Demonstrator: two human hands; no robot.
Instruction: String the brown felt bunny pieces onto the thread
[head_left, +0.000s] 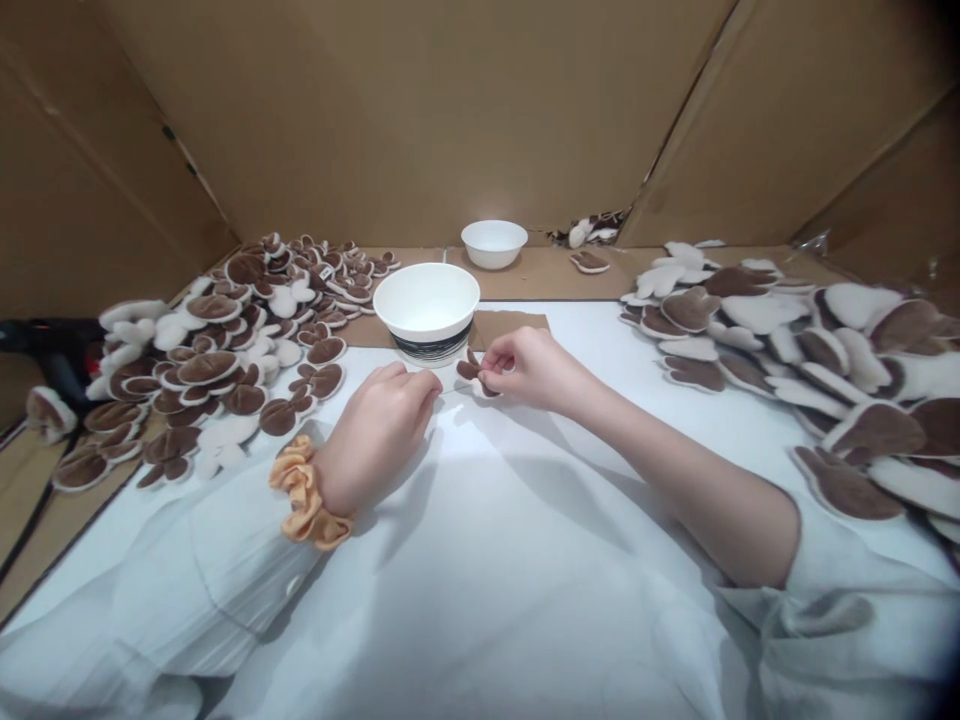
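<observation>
My right hand (521, 365) pinches a small brown plush piece (470, 370) between thumb and fingertips, just in front of the larger white bowl (427, 300) with a dark band round its base. Close by on the left, my left hand (390, 415) is closed with its fingertips together; a faint thin line runs from them towards the plush piece. What those fingers hold is too small to make out. An orange scrunchie (304, 495) circles the left wrist.
Brown and white plush pieces (210, 365) lie heaped at left, larger ones (750, 310) at right. A smaller white bowl (494, 243) stands behind, near a single plush piece (589, 262). Cardboard walls (420, 120) enclose the white table. A black tool (52, 345) sits far left.
</observation>
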